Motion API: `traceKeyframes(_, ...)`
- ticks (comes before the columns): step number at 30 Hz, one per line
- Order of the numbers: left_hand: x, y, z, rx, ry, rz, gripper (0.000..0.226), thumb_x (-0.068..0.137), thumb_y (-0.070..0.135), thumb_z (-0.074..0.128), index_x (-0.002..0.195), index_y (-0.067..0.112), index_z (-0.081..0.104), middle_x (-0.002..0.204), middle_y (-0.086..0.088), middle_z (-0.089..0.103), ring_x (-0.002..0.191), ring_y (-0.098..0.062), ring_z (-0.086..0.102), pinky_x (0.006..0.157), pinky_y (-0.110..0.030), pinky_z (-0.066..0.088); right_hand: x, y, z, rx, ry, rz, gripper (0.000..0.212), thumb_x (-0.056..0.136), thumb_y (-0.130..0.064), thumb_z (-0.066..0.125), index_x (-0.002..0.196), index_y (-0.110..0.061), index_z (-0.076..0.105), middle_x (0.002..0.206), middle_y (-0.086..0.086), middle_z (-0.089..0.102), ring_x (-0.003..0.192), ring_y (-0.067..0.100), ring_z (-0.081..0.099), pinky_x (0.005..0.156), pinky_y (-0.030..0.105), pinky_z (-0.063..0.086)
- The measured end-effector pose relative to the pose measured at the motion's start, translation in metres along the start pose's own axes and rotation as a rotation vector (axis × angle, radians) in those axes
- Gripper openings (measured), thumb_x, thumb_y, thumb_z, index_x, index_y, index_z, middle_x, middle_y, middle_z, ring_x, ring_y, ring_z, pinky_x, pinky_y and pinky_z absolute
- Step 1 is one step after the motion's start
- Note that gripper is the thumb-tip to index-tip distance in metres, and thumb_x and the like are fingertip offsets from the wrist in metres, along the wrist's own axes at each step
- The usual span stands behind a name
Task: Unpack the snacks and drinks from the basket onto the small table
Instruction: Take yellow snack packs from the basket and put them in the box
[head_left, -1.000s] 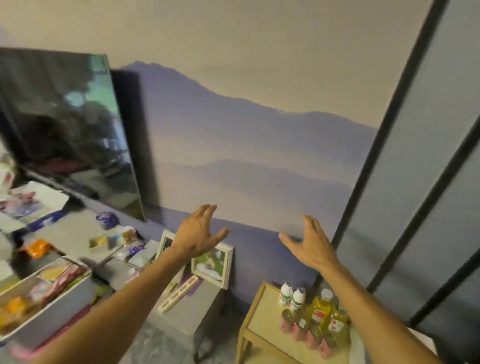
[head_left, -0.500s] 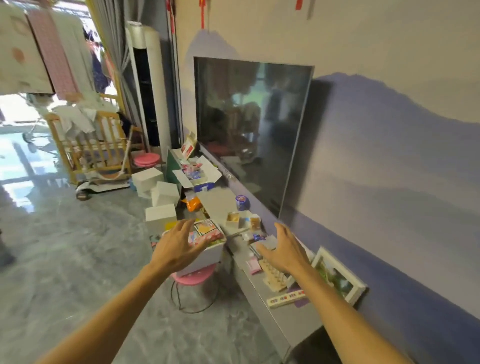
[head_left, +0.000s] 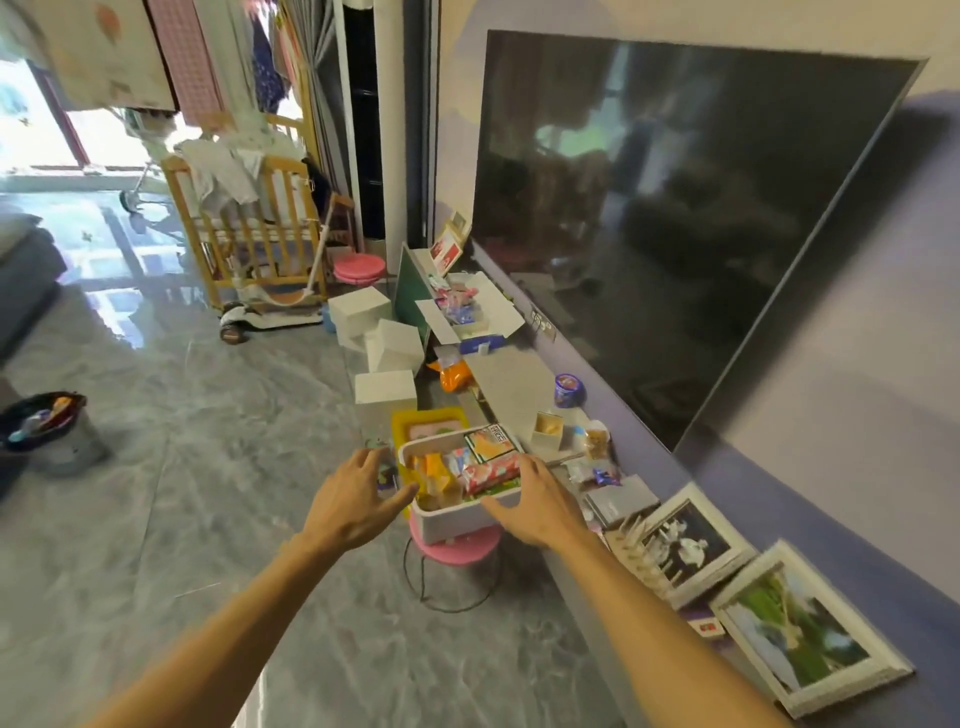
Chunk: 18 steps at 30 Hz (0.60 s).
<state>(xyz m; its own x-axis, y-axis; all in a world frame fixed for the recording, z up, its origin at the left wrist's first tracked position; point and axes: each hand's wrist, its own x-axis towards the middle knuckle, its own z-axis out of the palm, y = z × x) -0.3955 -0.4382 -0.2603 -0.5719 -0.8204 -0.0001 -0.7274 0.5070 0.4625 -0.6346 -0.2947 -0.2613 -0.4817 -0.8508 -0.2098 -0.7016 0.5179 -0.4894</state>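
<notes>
A white basket (head_left: 452, 519) stands on a pink stool (head_left: 457, 552) beside a low grey TV bench. It is packed with snack packets: a red and pink packet (head_left: 491, 472), an orange packet (head_left: 436, 475) and a green-edged box (head_left: 491, 441). My left hand (head_left: 353, 501) hovers open at the basket's left side, fingers spread, thumb near the rim. My right hand (head_left: 535, 504) is open at the basket's right corner, fingers close to the rim. Neither hand holds anything. The small table is out of view.
The grey bench (head_left: 519, 384) carries a blue tub (head_left: 569, 389), small boxes and picture frames (head_left: 691, 545). A large dark TV (head_left: 675, 218) leans on the wall. White boxes (head_left: 387, 389), a yellow crate (head_left: 428, 422), a wooden crib (head_left: 254, 234) and a bin (head_left: 47, 431) stand on the shiny floor.
The view has swung left from the small table with bottles to the basket. Both hands have moved down and closer, now flanking the basket on the stool.
</notes>
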Motion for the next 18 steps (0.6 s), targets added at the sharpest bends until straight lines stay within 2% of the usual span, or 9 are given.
traceKeyframes(3, 0.033, -0.004, 0.026, -0.029, -0.046, -0.024, 0.082, 0.094, 0.076, 0.049, 0.158, 0.025, 0.039, 0.156, -0.006, 0.050, 0.129, -0.026, 0.061, 0.102, -0.044, 0.054, 0.050, 0.004, 0.017, 0.011, -0.034, 0.037, 0.108, 0.082, -0.075, 0.067, 0.165, -0.023, 0.020, 0.168, 0.007, 0.035, 0.149, 0.033, 0.042, 0.115, 0.053, 0.046)
traceKeyframes(8, 0.111, -0.013, 0.085, -0.068, -0.127, -0.131, 0.086, 0.092, 0.083, 0.043, 0.157, 0.027, 0.039, 0.153, -0.006, 0.051, 0.129, -0.029, 0.060, 0.101, -0.045, 0.054, 0.147, 0.012, 0.053, 0.055, -0.096, 0.027, 0.100, 0.088, -0.067, 0.069, 0.164, -0.017, 0.026, 0.167, 0.011, 0.034, 0.151, 0.034, 0.038, 0.116, 0.047, 0.042)
traceKeyframes(12, 0.185, -0.038, 0.134, -0.054, -0.201, -0.210, 0.082, 0.094, 0.083, 0.038, 0.156, 0.029, 0.038, 0.155, -0.005, 0.051, 0.130, -0.028, 0.060, 0.102, -0.045, 0.054, 0.239, 0.034, 0.093, 0.084, -0.175, 0.034, 0.102, 0.081, -0.081, 0.059, 0.161, -0.024, 0.033, 0.162, 0.008, 0.043, 0.145, 0.032, 0.046, 0.113, 0.049, 0.047)
traceKeyframes(15, 0.235, -0.060, 0.167, -0.017, -0.263, -0.298, 0.083, 0.092, 0.085, 0.038, 0.154, 0.030, 0.040, 0.153, -0.004, 0.053, 0.130, -0.027, 0.059, 0.102, -0.044, 0.053, 0.304, 0.056, 0.129, 0.066, -0.251, 0.070, 0.120, 0.070, -0.092, 0.048, 0.165, -0.021, 0.027, 0.165, 0.009, 0.039, 0.149, 0.034, 0.042, 0.116, 0.052, 0.044)
traceKeyframes(18, 0.273, -0.076, 0.195, -0.008, -0.301, -0.385, 0.084, 0.092, 0.082, 0.045, 0.155, 0.026, 0.042, 0.151, -0.004, 0.055, 0.132, -0.026, 0.057, 0.104, -0.043, 0.051, 0.356, 0.070, 0.159, 0.029, -0.328, 0.091, 0.114, 0.080, -0.084, 0.055, 0.166, -0.016, 0.022, 0.170, 0.011, 0.031, 0.153, 0.036, 0.035, 0.121, 0.051, 0.039)
